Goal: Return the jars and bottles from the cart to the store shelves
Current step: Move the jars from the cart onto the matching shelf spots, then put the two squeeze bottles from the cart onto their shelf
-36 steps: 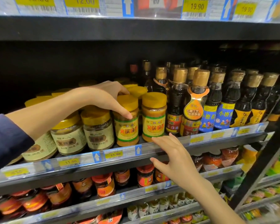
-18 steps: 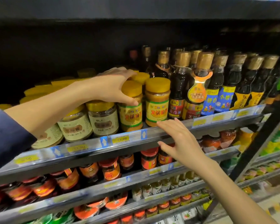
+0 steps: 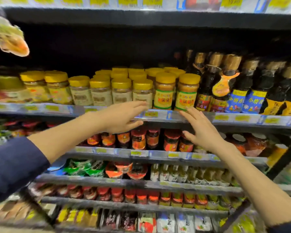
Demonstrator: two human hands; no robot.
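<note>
The left hand (image 3: pixel 123 117) has come off the jars (image 3: pixel 163 91) and hangs open-fingered, holding nothing, before the shelf (image 3: pixel 158 116); those jars stand shelved. The right hand (image 3: pixel 201 130), equally open and empty, hovers just below them. This placing looks done, so next comes a reach back to the cart, which is out of view.

A shop aisle: tiered shelves (image 3: pixel 158 118) of yellow-lidded jars (image 3: pixel 163 91), dark bottles (image 3: pixel 207 84), price tags (image 3: pixel 150 114).
</note>
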